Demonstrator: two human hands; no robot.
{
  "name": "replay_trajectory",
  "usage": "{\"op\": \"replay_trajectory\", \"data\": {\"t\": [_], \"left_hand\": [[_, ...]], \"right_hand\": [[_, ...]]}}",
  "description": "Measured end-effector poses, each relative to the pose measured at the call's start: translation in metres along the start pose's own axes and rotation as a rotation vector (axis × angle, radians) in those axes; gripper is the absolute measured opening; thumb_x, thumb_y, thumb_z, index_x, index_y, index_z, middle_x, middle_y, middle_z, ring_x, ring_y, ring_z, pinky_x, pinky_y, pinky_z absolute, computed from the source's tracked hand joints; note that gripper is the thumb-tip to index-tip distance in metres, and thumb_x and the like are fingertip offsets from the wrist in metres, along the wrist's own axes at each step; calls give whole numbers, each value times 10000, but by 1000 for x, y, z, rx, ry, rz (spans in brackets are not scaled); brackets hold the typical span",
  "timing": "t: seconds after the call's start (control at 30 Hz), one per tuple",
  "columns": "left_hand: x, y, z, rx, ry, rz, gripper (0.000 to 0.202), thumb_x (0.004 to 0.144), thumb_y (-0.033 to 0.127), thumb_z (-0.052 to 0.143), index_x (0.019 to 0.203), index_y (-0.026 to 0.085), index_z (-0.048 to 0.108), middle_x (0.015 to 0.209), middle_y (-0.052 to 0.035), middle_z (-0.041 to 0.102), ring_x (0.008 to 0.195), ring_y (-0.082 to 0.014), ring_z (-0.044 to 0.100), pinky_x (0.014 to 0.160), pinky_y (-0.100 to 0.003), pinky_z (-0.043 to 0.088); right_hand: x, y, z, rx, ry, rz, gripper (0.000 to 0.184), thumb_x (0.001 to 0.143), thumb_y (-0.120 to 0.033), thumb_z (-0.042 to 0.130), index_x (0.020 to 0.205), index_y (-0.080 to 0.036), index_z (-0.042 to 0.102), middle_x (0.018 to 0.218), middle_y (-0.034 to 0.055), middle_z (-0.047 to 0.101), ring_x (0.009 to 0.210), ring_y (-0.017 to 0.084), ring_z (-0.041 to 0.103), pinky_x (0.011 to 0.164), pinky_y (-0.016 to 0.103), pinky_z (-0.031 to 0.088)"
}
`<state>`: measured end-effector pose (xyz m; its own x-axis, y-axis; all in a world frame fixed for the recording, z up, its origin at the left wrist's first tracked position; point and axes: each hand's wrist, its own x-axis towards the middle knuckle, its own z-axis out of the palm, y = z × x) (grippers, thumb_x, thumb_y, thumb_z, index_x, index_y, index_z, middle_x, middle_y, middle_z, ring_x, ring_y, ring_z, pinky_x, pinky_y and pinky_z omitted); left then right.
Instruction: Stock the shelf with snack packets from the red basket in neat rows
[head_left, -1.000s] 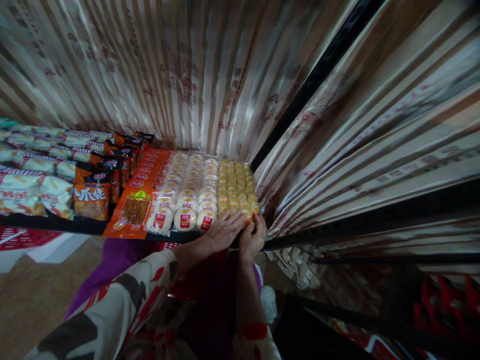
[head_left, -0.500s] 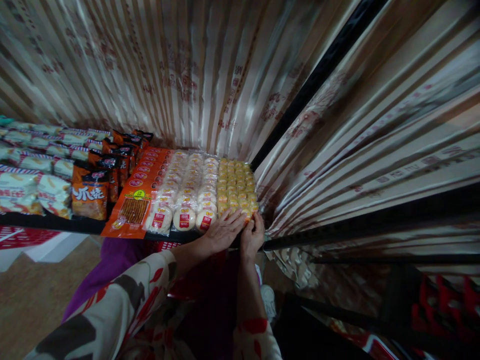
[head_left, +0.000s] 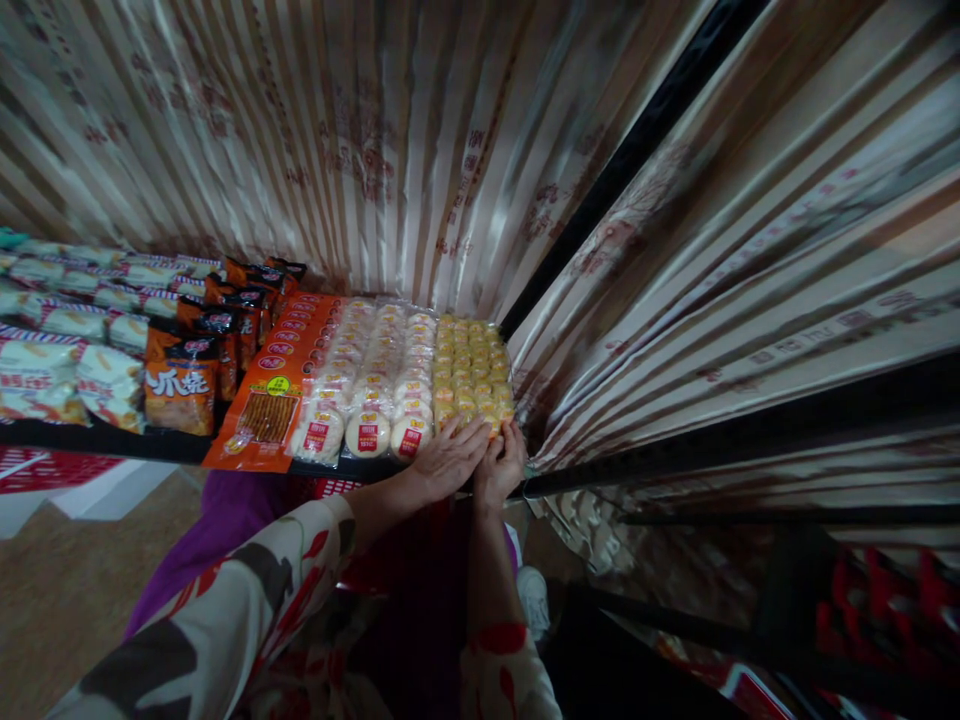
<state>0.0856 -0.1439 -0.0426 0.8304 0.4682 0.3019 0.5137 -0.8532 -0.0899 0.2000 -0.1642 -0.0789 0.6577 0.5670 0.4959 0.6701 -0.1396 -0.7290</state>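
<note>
Rows of small, round, yellow-wrapped snacks stand at the right end of a dark shelf. My left hand lies over their front edge, its fingers stretched out and close together. Beside it, my right hand curves round the front right corner of the yellow rows, thumb and fingers against the front packs. Part of that front edge is hidden under both hands. Just left of the yellow ones are columns of clear-wrapped white round crackers with red labels.
Orange flat packs with stick snacks, orange-black bags and white-blue bags fill the shelf leftward. A pleated curtain hangs behind, crossed by a dark post. Red packages sit low at the right.
My right hand has shifted slightly left, closer to my left hand, and the front right corner of the yellow snacks sits a little further left. My left hand stays nearly in place.
</note>
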Motion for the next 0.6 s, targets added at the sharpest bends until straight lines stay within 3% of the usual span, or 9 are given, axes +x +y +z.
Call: {"op": "replay_trajectory", "data": {"t": [0.13, 0.3, 0.6], "left_hand": [[0, 0, 2, -1, 20, -2, 393, 964, 189, 305, 1314, 112, 465, 1408, -94, 441, 1342, -236, 333, 1104, -437, 260], [1, 0, 3, -4, 27, -2, 402, 962, 187, 307, 1328, 98, 447, 1390, -88, 464, 1334, -245, 341, 1104, -442, 254], [-1, 1, -3, -29, 29, -6, 395, 961, 207, 335, 1333, 119, 436, 1431, -100, 410, 1363, -234, 295, 1108, -431, 234]], "right_hand": [[-2, 0, 2, -35, 63, 22, 377, 875, -325, 376, 1015, -140, 674, 1144, 150, 582, 1080, 222, 553, 921, 379, 442], [-1, 2, 2, -10, 44, -12, 372, 884, -332, 372, 992, -133, 666, 1029, 144, 625, 1036, 217, 563, 923, 380, 434], [0, 0, -1, 31, 36, 7, 386, 873, -350, 379, 1021, -111, 644, 1055, 157, 628, 1035, 222, 563, 948, 387, 424]]}}
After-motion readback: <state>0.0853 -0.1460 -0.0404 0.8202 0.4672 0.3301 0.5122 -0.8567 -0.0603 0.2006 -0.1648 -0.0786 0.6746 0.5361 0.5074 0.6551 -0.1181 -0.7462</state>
